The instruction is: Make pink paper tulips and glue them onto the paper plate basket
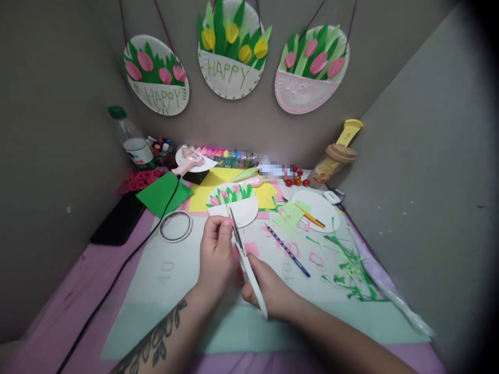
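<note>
My left hand (pixel 217 249) is closed in a pinch over the middle of the table, with what looks like a small piece of pink paper at its thumb tip, mostly hidden by the fingers. White-handled scissors (pixel 249 275) are gripped in my right hand (pixel 268 285), their blades pointing away from me and lying right beside the left fingertips. Just beyond the blades rests a small paper plate (pixel 245 208) decorated with green leaves and pink tulips. Pink paper (pixel 251 249) lies on the table behind the scissors.
A dark blue pencil (pixel 288 251), green paper scraps (pixel 351 267) and a white plate (pixel 333 221) lie to the right. Leftward are a tape roll (pixel 175 226), a phone (pixel 119 221) and a black cord (pixel 128 265). A bottle (pixel 134 143) and cup (pixel 331 163) stand behind.
</note>
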`<state>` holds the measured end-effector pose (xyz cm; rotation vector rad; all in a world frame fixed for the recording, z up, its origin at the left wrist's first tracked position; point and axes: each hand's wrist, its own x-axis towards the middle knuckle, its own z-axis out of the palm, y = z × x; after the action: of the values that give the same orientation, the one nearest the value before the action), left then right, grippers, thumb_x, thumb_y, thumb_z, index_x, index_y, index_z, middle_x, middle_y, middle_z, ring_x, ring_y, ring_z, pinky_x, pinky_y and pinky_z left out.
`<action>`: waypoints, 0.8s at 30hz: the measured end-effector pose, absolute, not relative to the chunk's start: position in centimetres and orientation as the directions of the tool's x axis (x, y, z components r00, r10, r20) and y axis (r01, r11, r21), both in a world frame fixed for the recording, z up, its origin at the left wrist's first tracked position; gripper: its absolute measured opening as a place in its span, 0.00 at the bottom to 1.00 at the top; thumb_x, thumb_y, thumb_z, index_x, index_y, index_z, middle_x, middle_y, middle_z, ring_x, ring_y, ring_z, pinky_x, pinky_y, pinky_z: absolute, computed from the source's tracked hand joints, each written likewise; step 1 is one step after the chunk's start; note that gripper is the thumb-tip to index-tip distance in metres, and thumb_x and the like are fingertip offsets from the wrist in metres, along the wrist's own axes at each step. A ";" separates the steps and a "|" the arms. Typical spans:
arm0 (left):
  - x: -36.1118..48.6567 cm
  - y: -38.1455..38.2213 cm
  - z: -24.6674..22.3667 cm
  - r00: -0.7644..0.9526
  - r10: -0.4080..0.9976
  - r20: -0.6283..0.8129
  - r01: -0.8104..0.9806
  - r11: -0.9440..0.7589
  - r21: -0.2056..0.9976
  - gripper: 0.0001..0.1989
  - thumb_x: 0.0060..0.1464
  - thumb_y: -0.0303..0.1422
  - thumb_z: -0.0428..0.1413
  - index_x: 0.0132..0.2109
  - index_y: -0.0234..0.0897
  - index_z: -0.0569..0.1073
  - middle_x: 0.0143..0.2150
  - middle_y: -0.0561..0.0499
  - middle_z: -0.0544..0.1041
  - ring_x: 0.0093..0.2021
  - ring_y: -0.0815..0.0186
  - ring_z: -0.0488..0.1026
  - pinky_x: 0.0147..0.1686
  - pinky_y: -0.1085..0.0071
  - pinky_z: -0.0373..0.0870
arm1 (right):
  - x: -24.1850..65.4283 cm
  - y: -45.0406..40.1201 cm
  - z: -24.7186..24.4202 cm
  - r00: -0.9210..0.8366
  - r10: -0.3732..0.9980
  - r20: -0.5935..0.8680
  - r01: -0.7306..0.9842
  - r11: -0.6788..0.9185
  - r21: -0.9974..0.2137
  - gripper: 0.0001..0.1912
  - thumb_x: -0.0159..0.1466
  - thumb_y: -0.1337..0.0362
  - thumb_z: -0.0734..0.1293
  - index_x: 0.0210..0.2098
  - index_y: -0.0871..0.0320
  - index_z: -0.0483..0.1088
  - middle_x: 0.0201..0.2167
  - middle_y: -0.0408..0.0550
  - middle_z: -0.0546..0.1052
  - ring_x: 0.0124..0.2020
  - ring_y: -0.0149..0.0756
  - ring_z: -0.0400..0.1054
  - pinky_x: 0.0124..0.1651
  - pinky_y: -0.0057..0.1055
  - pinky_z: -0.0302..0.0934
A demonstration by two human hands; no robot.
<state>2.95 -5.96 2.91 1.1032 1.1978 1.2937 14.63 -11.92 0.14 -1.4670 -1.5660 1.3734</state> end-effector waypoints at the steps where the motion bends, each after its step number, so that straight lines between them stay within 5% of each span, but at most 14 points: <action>1: 3.0 -6.0 2.9 -0.067 0.998 -0.012 -0.097 0.005 0.995 0.11 0.57 0.43 0.50 0.35 0.40 0.65 0.24 0.57 0.64 0.24 0.71 0.60 0.26 0.74 0.60 | 14.6 -11.9 0.1 -0.221 0.949 -0.225 0.350 -0.138 -0.926 0.13 0.50 0.67 0.68 0.34 0.57 0.61 0.28 0.41 0.67 0.28 0.32 0.60 0.32 0.29 0.57; 14: 2.8 -6.0 2.8 -0.040 0.999 -0.009 -0.061 0.007 0.998 0.08 0.56 0.38 0.50 0.32 0.40 0.66 0.26 0.57 0.67 0.25 0.71 0.62 0.25 0.75 0.58 | 14.9 -11.7 0.5 -0.189 0.949 -0.252 0.264 -0.198 -0.944 0.12 0.51 0.65 0.68 0.31 0.57 0.60 0.26 0.41 0.67 0.26 0.30 0.60 0.27 0.25 0.56; 24: 2.4 -5.0 3.1 -0.034 0.993 0.114 0.014 -0.113 0.993 0.07 0.54 0.36 0.53 0.31 0.38 0.67 0.26 0.56 0.66 0.28 0.70 0.63 0.31 0.76 0.61 | 15.4 -11.8 0.0 -0.158 0.960 -0.229 0.352 -0.162 -0.922 0.10 0.53 0.63 0.66 0.30 0.57 0.60 0.25 0.39 0.66 0.25 0.28 0.57 0.26 0.25 0.54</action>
<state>2.35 -5.01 3.12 1.2853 1.1883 1.3132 15.40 -11.77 -0.05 -1.5203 -1.5164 1.3300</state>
